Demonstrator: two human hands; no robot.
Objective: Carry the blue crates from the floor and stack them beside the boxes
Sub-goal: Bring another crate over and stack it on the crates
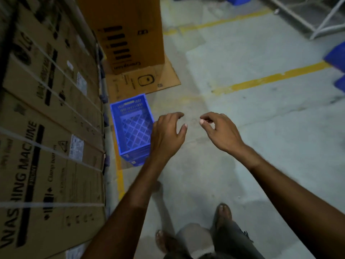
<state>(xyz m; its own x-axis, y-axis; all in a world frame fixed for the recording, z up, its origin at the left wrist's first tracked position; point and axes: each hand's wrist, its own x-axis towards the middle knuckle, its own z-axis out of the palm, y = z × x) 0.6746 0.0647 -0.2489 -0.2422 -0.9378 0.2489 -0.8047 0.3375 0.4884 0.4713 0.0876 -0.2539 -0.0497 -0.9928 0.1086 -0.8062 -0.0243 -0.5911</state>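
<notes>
A blue crate [130, 128] with a lattice bottom stands upright on the concrete floor, close against the washing-machine boxes [46, 118] on the left. My left hand [166, 135] hovers over the crate's right rim with curled, parted fingers and holds nothing. My right hand [220, 129] hangs in the air to the right of it, fingers loosely bent, also holding nothing. More blue crates [336, 58] show at the right edge and another blue crate [237, 0] at the top.
A tall brown carton [130, 34] stands on flattened cardboard [145, 81] behind the crate. Yellow floor lines [270, 79] cross the grey concrete. A white metal rack [317, 21] is at the top right. My sandalled feet [222, 214] are at the bottom.
</notes>
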